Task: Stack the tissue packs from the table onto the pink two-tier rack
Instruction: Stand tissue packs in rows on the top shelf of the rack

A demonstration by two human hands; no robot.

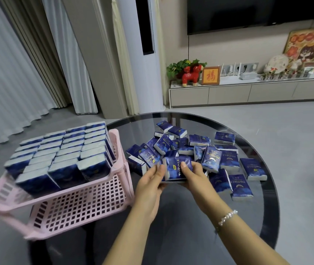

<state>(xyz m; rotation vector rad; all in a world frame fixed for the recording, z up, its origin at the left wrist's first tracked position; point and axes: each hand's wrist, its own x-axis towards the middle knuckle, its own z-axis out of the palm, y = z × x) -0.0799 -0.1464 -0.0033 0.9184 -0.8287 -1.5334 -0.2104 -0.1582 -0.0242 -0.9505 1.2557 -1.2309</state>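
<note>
Pack (178, 166) held between both hands' grip.

Soft, even indoor light fills the room, casting only faint shadows. The dark glass table (257, 188) carries pale, diffuse reflections across its top. Wide-angle distortion bends the curtains (9, 73) and the wall lines toward the frame's edges. The lower left corner is smeared, while the centre stays fairly sharp.
</note>
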